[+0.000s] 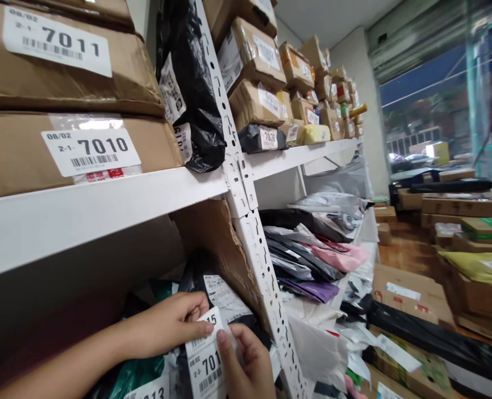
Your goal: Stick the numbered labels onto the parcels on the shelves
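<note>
A strip of white printed number labels is pinched between the fingers of both my hands. My left hand comes in from the left and closes on the strip's top end. At its right edge the thumb and fingers of my right hand grip it, covering part of the number. Just behind them is a dark plastic parcel bearing a white shipping label. A green plastic parcel lies below my left forearm, partly hidden. Another number label is cut off at the bottom.
Labelled cardboard boxes and a black bagged parcel stand on the white shelf overhead. A perforated metal post rises close to my right hand. Soft mailers fill the neighbouring shelf. Cartons cover much of the floor on the right.
</note>
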Demonstrator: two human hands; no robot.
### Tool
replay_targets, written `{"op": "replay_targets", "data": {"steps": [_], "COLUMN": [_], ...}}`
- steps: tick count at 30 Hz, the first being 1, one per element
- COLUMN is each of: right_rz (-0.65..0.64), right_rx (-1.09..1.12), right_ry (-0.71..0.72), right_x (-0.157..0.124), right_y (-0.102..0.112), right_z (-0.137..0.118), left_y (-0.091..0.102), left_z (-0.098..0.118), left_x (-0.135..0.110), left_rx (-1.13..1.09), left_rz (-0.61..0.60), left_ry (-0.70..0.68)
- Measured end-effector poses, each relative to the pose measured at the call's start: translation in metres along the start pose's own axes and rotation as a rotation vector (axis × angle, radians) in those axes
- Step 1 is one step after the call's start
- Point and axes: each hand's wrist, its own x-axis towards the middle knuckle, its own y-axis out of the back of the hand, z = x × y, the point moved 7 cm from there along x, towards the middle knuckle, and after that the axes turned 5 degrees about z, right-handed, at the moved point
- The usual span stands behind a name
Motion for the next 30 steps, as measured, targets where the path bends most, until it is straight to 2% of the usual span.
{"op": "replay_targets", "data": {"steps": [5, 10, 15, 26, 30], "right_rz": [-0.049, -0.038, 0.043, 0.074, 0.051], "right_rx": [0.104, 0.104, 0.043, -0.015, 0.016], "right_ry": [-0.039, -0.084, -0.047, -0.048, -0.097], "right_x": [-0.002, -0.001, -0.002, -0.003, -0.006], "right_y": [-0.003, 0.0, 0.008, 0.013, 0.014], "right_z": [0.004, 0.011, 0.008, 0.008, 0.011], "left_y": [0.003, 0.006, 0.004, 0.003, 0.001], "left_z": [-0.001, 0.003, 0.01, 0.011, 0.016], "left_x": [0.002, 0.007, 0.01, 0.008, 0.008], "left_rx": [0.048, 0.171, 0.199, 0.271, 0.397], "left_rz": [0.08, 0.157, 0.121, 0.138, 0.161], "left_ry": [-0.001, -0.045, -0.073, -0.062, -0.049]}}
